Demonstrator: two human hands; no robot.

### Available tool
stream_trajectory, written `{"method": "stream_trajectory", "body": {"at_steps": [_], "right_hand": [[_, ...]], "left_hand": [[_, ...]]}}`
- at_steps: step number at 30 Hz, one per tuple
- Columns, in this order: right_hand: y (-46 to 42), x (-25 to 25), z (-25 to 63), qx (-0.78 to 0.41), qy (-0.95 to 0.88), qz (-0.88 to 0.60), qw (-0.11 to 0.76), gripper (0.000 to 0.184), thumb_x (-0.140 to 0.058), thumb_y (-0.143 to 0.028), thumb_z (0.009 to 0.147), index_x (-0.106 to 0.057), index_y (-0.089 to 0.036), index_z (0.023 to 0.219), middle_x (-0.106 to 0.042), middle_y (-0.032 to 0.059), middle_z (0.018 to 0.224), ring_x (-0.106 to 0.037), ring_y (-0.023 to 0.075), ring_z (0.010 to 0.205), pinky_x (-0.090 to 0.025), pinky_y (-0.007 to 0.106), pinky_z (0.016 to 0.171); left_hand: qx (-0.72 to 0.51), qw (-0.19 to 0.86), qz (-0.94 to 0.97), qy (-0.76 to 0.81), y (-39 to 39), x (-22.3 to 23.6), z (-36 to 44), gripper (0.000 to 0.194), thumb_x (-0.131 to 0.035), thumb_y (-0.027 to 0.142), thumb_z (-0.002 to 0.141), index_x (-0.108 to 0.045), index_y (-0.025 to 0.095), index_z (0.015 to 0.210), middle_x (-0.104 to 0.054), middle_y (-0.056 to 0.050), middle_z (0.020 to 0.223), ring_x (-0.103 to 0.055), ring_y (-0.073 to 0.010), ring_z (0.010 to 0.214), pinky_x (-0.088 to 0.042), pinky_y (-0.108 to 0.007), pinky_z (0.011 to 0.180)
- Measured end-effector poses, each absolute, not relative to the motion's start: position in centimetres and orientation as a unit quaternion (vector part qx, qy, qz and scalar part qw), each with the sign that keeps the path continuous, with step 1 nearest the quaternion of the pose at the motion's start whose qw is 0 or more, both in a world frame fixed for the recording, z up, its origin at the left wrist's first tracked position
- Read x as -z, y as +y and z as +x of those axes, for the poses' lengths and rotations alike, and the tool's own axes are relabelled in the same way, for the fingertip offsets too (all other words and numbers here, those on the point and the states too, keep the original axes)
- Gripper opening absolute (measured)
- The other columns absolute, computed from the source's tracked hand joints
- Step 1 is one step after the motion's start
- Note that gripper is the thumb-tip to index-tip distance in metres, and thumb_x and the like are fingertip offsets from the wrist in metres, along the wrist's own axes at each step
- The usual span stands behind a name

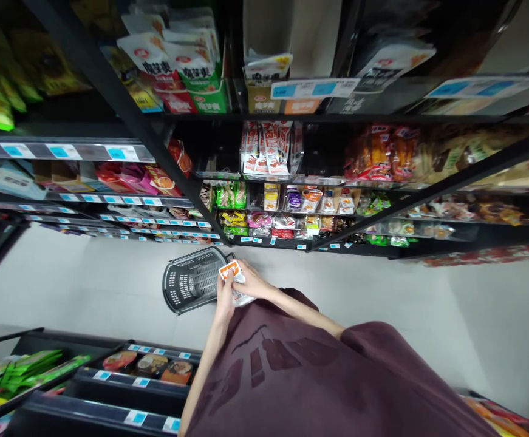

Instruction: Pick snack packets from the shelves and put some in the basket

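Both my hands hold a small white and orange snack packet point(232, 278) in front of my body, above the floor. My left hand point(225, 297) grips its lower left side with fingers closed. My right hand point(251, 280) is wrapped round its right side. A black shopping basket point(191, 280) stands on the light floor just left of my hands. My maroon shirt point(319, 376) fills the lower middle of the view.
Black store shelves point(273, 182) packed with snack packets and blue price tags rise ahead and to both sides. A lower shelf point(122, 376) with packaged goods runs at the bottom left. The pale aisle floor point(86, 285) stretches left and right.
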State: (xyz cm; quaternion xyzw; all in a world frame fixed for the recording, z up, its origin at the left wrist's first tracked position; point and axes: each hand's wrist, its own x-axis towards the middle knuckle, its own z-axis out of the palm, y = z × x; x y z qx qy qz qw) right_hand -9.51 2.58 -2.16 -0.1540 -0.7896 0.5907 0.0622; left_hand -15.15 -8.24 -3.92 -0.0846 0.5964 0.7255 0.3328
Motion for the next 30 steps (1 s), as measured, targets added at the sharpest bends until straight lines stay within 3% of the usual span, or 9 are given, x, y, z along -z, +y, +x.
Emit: {"method": "stream_trajectory", "body": {"at_steps": [7,11,15,20,26,30], "right_hand": [[0.9,1.5,-13.5,-0.673,-0.702,-0.196,0.125,0.060,-0.071,-0.034,0.077,-0.053,-0.027,0.134,-0.058,0.0058,0.115,-0.058,0.0210,0.097,-0.046,0.034,0.089],[0.0,1.4,-16.5,-0.792,-0.499,-0.287,0.200,0.051,-0.063,-0.047,0.082,-0.056,-0.027,0.128,-0.063,0.0040,0.111,-0.061,0.0180,0.090,-0.050,0.029,0.078],[-0.8,2.4,-18.4,-0.865,-0.261,-0.403,0.143,0.040,-0.049,-0.054,0.086,-0.062,-0.024,0.110,-0.069,0.0060,0.109,-0.066,0.0213,0.094,-0.053,0.034,0.077],[-4.1,2.5,-21.1,-0.900,-0.198,-0.387,0.036,0.043,-0.044,-0.057,0.085,-0.064,-0.020,0.096,-0.073,0.0086,0.091,-0.070,0.0271,0.087,-0.055,0.044,0.077],[-6.3,0.3,-24.6,-0.928,-0.122,-0.338,0.096,0.045,-0.042,-0.053,0.088,-0.066,-0.018,0.105,-0.074,0.0088,0.096,-0.070,0.0273,0.089,-0.055,0.043,0.083],[-7.0,1.0,-23.6,-0.906,-0.089,-0.403,0.096,0.047,-0.032,-0.048,0.094,-0.063,-0.018,0.112,-0.073,0.0083,0.098,-0.069,0.0234,0.084,-0.055,0.040,0.081]], "left_hand": [[-0.734,0.309,-0.082,0.599,-9.3,2.2,-19.3,0.054,-0.068,0.056,0.077,-0.055,0.018,0.113,-0.069,-0.009,0.106,-0.070,-0.0206,0.091,-0.056,-0.034,0.082],[-0.744,0.225,-0.067,0.626,-10.1,1.2,-22.4,0.052,-0.060,0.061,0.082,-0.048,0.022,0.115,-0.067,-0.009,0.111,-0.071,-0.0190,0.088,-0.057,-0.032,0.077],[-0.758,0.155,-0.032,0.633,-11.2,-0.7,-25.0,0.048,-0.053,0.060,0.087,-0.039,0.027,0.119,-0.066,-0.007,0.111,-0.072,-0.0202,0.085,-0.057,-0.033,0.073],[-0.721,0.072,0.014,0.689,-12.6,-1.7,-26.6,0.053,-0.063,0.058,0.082,-0.042,0.022,0.113,-0.065,-0.011,0.107,-0.069,-0.0225,0.092,-0.054,-0.035,0.084],[-0.718,0.072,0.036,0.692,-13.6,0.0,-28.1,0.055,-0.062,0.056,0.082,-0.041,0.022,0.119,-0.064,-0.011,0.111,-0.065,-0.0240,0.102,-0.052,-0.036,0.089],[-0.765,0.095,0.015,0.637,-13.9,0.3,-28.8,0.056,-0.059,0.055,0.084,-0.035,0.026,0.126,-0.063,-0.008,0.113,-0.068,-0.0216,0.091,-0.054,-0.037,0.082]]}}
